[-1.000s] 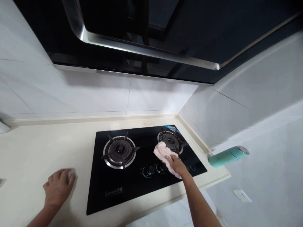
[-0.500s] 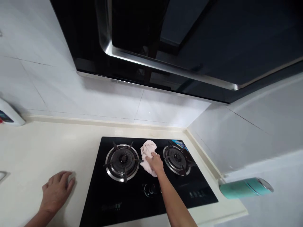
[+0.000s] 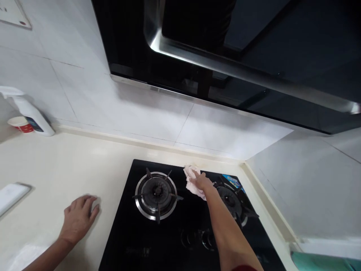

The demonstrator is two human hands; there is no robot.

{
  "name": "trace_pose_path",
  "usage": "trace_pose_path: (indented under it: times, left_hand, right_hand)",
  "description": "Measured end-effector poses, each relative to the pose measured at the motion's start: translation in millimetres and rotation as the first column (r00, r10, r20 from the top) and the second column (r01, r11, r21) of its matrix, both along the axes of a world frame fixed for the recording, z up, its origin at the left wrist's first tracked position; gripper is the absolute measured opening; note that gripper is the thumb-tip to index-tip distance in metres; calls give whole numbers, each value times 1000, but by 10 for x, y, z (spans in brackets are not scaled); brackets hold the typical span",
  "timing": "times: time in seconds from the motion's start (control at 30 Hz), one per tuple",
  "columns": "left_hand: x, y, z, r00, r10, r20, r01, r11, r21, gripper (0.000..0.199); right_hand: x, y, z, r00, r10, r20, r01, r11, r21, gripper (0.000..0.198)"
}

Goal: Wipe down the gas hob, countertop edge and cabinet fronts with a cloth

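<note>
A pale pink cloth (image 3: pixel 194 183) lies crumpled on the black glass gas stove (image 3: pixel 166 241), near its back edge between the two burners. My right hand (image 3: pixel 201 181) presses on the cloth and grips it, with the forearm reaching across the stove past the right burner (image 3: pixel 229 197). The left burner (image 3: pixel 157 191) with its dark pan support stands to the left of the cloth. My left hand (image 3: pixel 79 216) rests on the cream countertop (image 3: pixel 84 162) left of the stove, holding nothing, fingers loosely bent and the thumb apart.
A black range hood (image 3: pixel 214 81) hangs low over the stove. At the back left stand a white spray bottle (image 3: pixel 36 116) and a red-and-white paper cup (image 3: pixel 21 124). A white flat object (image 3: pixel 12 195) lies at the left. A green cylinder (image 3: pixel 324 261) is at the lower right.
My right hand has moved the cloth toward the stove's back edge. The view has shifted left, bringing the spray bottle and cup further into sight. My left hand still rests on the countertop.
</note>
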State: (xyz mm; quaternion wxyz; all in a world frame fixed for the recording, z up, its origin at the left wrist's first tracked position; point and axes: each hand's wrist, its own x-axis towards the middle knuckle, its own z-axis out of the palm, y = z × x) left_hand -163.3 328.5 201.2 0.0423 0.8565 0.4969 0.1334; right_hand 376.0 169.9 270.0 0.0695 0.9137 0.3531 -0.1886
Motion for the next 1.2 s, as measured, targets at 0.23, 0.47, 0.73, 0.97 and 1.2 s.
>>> trace_pose_path:
  times: [0.23, 0.47, 0.73, 0.97, 1.2]
  left_hand:
    - [-3, -2, -40, 1000, -7, -8, 7, 999, 34, 45]
    - [-40, -5, -121, 999, -17, 43, 15, 999, 48, 41]
    - [3, -105, -53, 999, -7, 38, 8, 999, -32, 37]
    - [41, -210, 31, 999, -11, 30, 12, 999, -37, 32]
    - [30, -209, 6, 999, -23, 31, 23, 1000, -6, 31]
  right_hand:
    - [-635, -439, -96, 977, 202, -63, -202, 979, 10, 59]
    - [-800, -585, -65, 997, 83, 12, -83, 997, -8, 51]
    - [-518, 749, 55, 985, 169, -45, -167, 985, 37, 52]
    - [-712, 1624, 163, 927, 348, -142, -344, 937, 52, 50]
    - [-1794, 2204, 123, 863, 496, -97, -487, 867, 107, 61]
